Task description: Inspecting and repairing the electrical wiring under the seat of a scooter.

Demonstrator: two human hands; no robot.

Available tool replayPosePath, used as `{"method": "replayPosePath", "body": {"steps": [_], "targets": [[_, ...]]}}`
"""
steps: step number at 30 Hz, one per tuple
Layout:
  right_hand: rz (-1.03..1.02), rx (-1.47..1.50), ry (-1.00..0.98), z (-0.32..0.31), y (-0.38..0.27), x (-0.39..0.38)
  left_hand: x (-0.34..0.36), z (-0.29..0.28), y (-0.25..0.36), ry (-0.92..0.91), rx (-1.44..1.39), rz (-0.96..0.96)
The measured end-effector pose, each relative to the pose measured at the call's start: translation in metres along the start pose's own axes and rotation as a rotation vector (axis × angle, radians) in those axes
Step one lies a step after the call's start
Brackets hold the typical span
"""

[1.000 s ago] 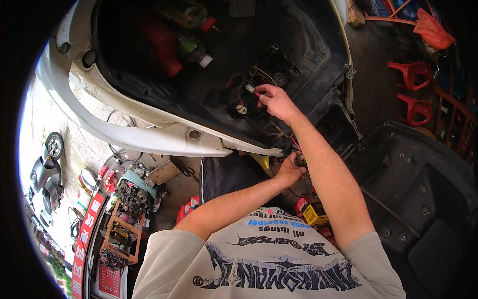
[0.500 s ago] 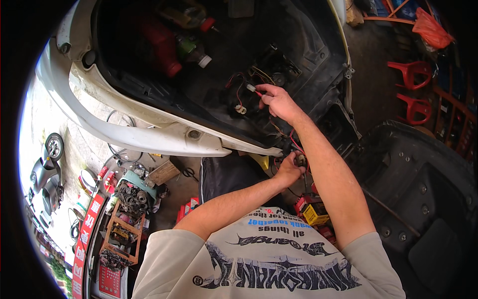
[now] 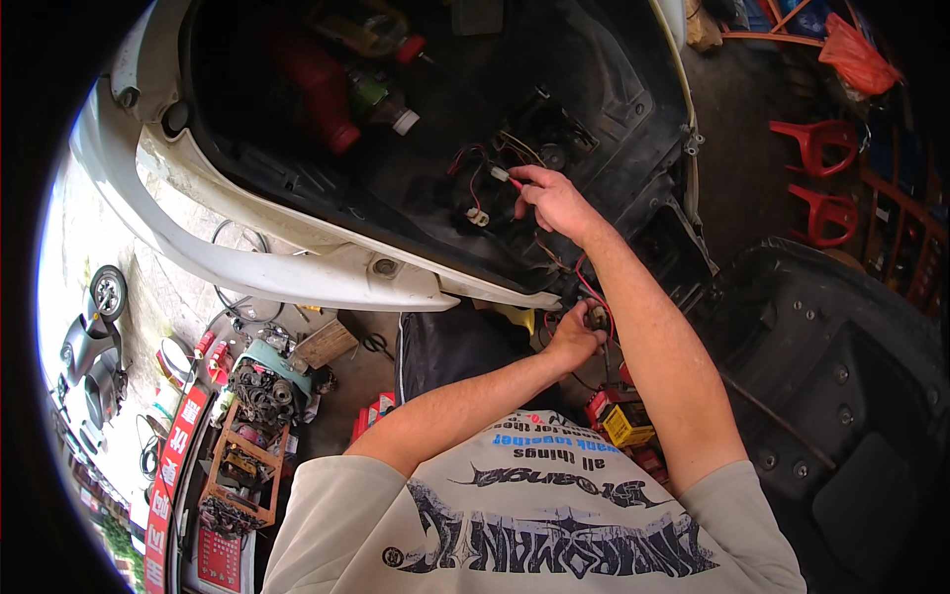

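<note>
My right hand (image 3: 557, 205) reaches into the open body of a scooter (image 3: 336, 272). Its thumb and fingers are closed on a thin red probe (image 3: 515, 184), whose tip meets a white wire connector (image 3: 500, 174). Just left of it lies a second pale connector (image 3: 478, 217) on a red wire. Lower down, beside the body's edge, my left hand (image 3: 576, 339) is closed around a small dark piece with a round pale part (image 3: 598, 317); its kind is unclear. A red wire (image 3: 591, 287) loops between the hands, partly hidden by my right forearm.
Inside the body lie a red bottle (image 3: 322, 104) and a clear bottle with a white cap (image 3: 391, 111). The upturned black seat (image 3: 841, 396) stands at right. A wooden crate of parts (image 3: 242, 460) is at lower left, and red chairs (image 3: 826, 148) are at far right.
Both hands keep nearly the same places and grips. The red wire between them has shifted slightly.
</note>
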State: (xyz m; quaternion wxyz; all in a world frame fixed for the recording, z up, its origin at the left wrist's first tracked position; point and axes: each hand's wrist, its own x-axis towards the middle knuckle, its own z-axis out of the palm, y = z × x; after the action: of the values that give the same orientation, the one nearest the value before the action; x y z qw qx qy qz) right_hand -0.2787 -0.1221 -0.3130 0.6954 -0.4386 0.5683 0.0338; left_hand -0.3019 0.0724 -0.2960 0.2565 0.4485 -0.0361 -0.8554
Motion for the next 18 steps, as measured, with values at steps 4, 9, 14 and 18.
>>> {"method": "replayPosePath", "body": {"steps": [4, 9, 14, 18], "targets": [[-0.005, -0.006, -0.005, -0.0002, -0.0001, 0.0007, 0.0005, 0.0003, -0.0010, 0.006, -0.007, 0.007], [0.004, -0.016, 0.012, 0.0007, -0.0030, -0.0001, 0.0023, -0.0007, -0.0043, 0.003, -0.009, 0.003], [0.007, -0.030, 0.008, -0.0003, -0.0030, 0.0014, 0.0034, -0.0006, -0.0058, -0.001, -0.010, 0.011], [0.022, -0.043, 0.012, -0.0003, -0.0037, 0.0036, 0.0030, -0.0008, -0.0048, -0.005, -0.011, 0.002]]}}
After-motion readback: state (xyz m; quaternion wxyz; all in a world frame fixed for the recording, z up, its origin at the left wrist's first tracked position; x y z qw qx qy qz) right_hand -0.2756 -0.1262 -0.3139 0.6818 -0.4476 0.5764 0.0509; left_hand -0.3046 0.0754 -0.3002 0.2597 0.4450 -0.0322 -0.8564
